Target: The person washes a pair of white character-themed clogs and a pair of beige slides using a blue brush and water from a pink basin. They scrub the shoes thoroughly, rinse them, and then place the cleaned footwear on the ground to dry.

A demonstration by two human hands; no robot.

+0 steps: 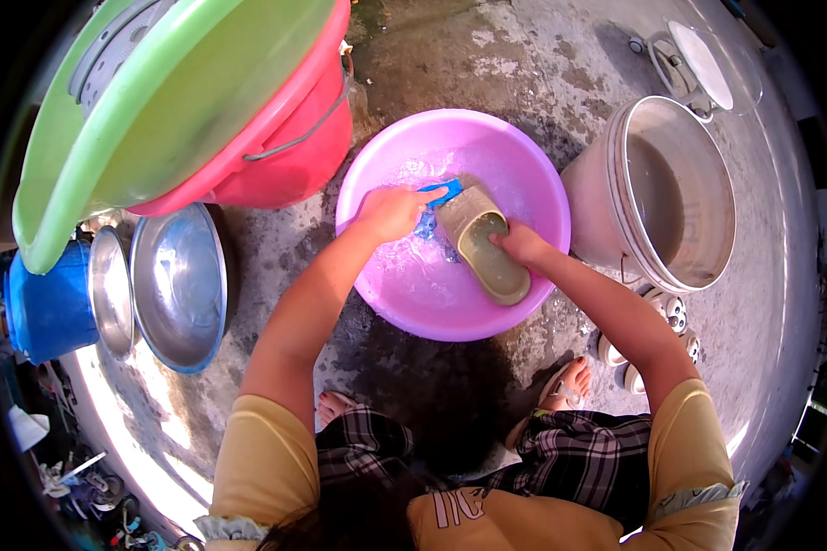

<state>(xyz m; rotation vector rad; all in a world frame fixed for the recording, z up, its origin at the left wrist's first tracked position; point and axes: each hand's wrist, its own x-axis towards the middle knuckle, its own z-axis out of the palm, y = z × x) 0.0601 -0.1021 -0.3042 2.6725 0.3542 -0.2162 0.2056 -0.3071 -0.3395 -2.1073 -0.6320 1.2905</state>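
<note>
While my left hand (pixel 390 213) was closed around one blue plastic brush (pixel 443 191), its index finger stretched along the top, my right hand (pixel 521 244) was clamped on one olive-khaki, closed-toe slipper (pixel 504 266), the thumb inside its opening. The hands were apart, the brush touching the slipper near its toe. Both things were over one round, pinkish-purple plastic basin (pixel 404 314), the slipper slanting from the basin's middle toward its right rim, heel nearest me. Splashed water glinted inside the basin.

Just right of the basin stood one off-white plastic bucket (pixel 597 193) holding murky grey water (pixel 648 197). Beyond the basin to the far right was one white-seated stool on casters (pixel 703 66). Below the basin's right side lay some pale slippers with black markings (pixel 675 314), partly behind my arm, so I couldn't count them.

Left of the basin I had one red plastic bucket (pixel 317 151) with a wire handle, one wide green plastic basin (pixel 248 92) tilted over it, two shiny metal bowls (pixel 179 285) and something blue and bucket-shaped (pixel 53 303). On the near side of the purple basin were my two sandalled feet (pixel 570 386), and pale lettering (pixel 459 508) marked my yellow shirt (pixel 266 450).
</note>
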